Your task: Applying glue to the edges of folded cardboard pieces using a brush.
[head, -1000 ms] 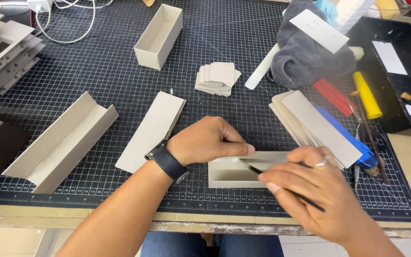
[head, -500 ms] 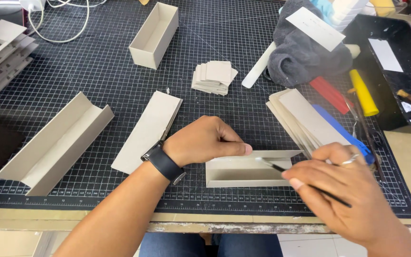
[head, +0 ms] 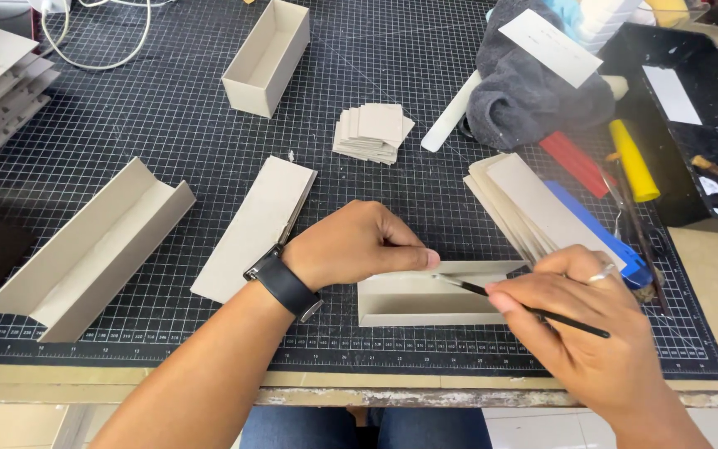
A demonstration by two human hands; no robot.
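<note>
Bright, even light falls from above onto my workspace, soft enough that nothing looks washed out. My left hand [head: 359,241] throws only a faint, short shadow onto the black cutting mat [head: 209,100], and the open grey box [head: 266,56] shows a mild darker shade along its inner wall. The mat's white grid lines stay crisp in the middle, so focus is good there. My right hand [head: 579,320] is slightly soft at the near edge. Grid lines bow gently toward the corners, a wide-lens effect. The black tray [head: 691,125] carries a dull sheen.
</note>
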